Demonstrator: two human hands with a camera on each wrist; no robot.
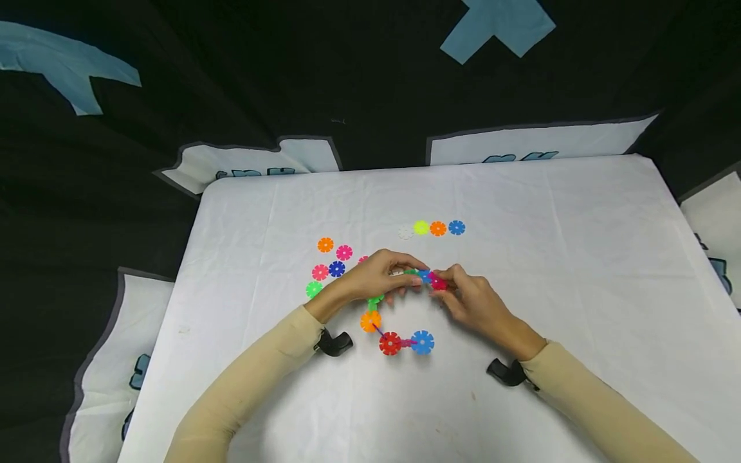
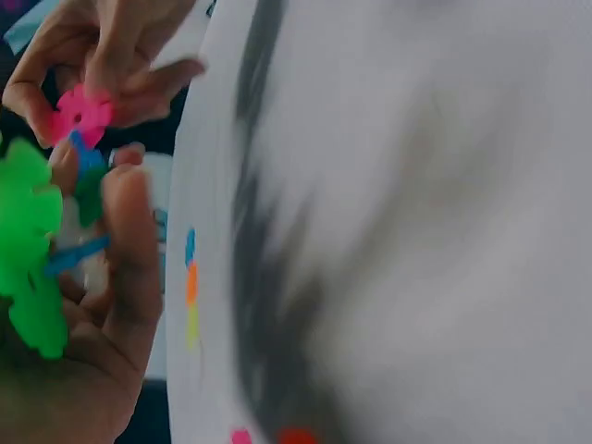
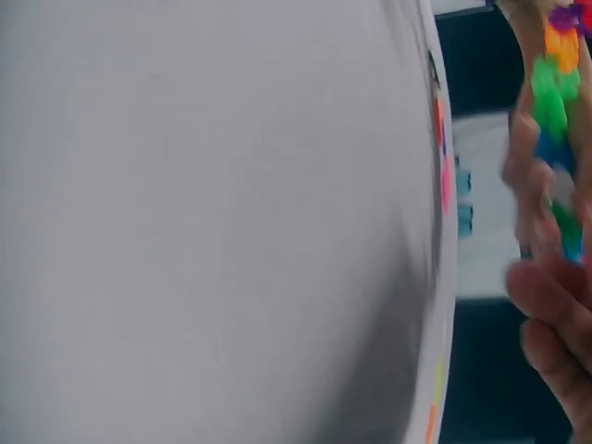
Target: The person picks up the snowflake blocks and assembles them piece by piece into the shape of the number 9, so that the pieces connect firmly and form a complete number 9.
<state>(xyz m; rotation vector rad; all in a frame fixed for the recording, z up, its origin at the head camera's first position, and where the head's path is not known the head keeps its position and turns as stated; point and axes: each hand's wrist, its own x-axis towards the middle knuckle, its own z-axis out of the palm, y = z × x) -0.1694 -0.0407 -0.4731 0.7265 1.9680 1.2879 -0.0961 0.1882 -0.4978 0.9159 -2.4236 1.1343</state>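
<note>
My left hand (image 1: 377, 275) holds a chain of notched plastic discs, with thumb and fingers pinching it near a blue disc (image 1: 424, 276). At the chain's right end, my right hand (image 1: 479, 301) pinches a pink disc (image 2: 81, 115), which meets the blue one edge to edge. Below the left hand the chain runs through green discs (image 1: 374, 301), an orange disc (image 1: 370, 321), a red disc (image 1: 390, 343) and a larger-looking blue disc (image 1: 423, 343). In the left wrist view, big green discs (image 2: 30, 222) stand close by the left palm. Fingers partly hide the chain's middle.
Loose discs lie left of the hands, among them an orange disc (image 1: 325, 244), a dark blue disc (image 1: 337, 269) and a green disc (image 1: 314, 289). Farther back is a row with a yellow disc (image 1: 421, 227) and a blue disc (image 1: 457, 227). A white cloth (image 1: 579, 289) covers the table.
</note>
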